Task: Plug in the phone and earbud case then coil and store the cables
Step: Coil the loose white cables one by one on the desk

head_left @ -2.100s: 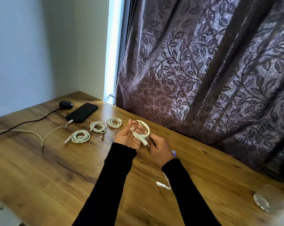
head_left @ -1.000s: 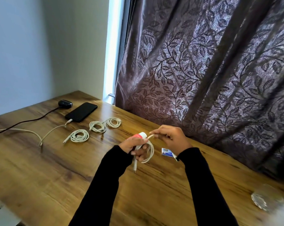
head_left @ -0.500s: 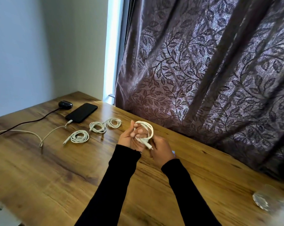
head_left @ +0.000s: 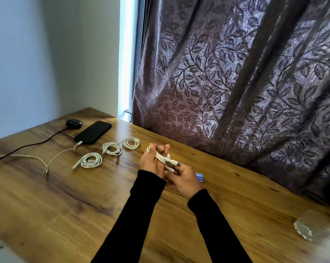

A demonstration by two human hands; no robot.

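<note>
My left hand (head_left: pixel 152 161) holds a bunched white cable (head_left: pixel 164 158) above the wooden table (head_left: pixel 65 202). My right hand (head_left: pixel 185 180) pinches that cable's plug ends just below it. A black phone (head_left: pixel 93 132) lies at the far left with a white cable (head_left: pixel 61 154) plugged into it. Behind it sits a black earbud case (head_left: pixel 74 123) with a dark cable (head_left: pixel 27 147) attached. Three coiled white cables lie on the table: one coil (head_left: pixel 91 160) nearer me, another coil (head_left: pixel 111 149) and a third coil (head_left: pixel 132 143) side by side.
A small blue and white packet (head_left: pixel 199 177) lies on the table behind my right hand. A clear glass object (head_left: pixel 310 226) sits at the right near the table's front edge. A patterned curtain (head_left: pixel 236 82) hangs along the table's far side.
The loop of cable in my left hand has been squeezed into a tight bundle. My right hand came back from pulling the cable end and now holds the plugs.
</note>
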